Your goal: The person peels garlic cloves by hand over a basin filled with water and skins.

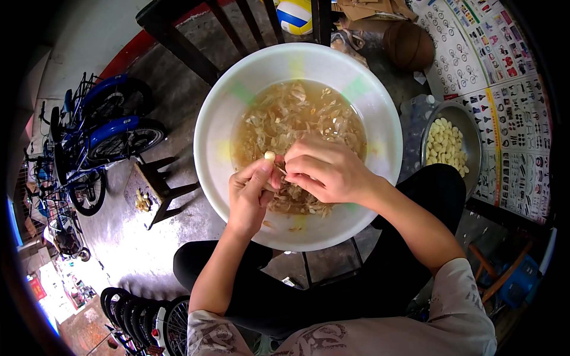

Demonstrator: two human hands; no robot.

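A large white basin holds brownish water with loose papery garlic skins floating in it. Above it, my left hand is closed on a garlic clove, whose pale end sticks up past the thumb and fingers. Close beside it on the right, my right hand has its fingers pinched together at the clove's lower side, near a bit of skin; what they grip is too small to name. To the right, a metal bowl contains many peeled cloves.
A dark wooden chair stands behind the basin. Blue bicycles and a small wooden stool are at the left. Beyond the basin lie a volleyball and a brown ball. A plastic bottle stands near the bowl, beside a printed sheet.
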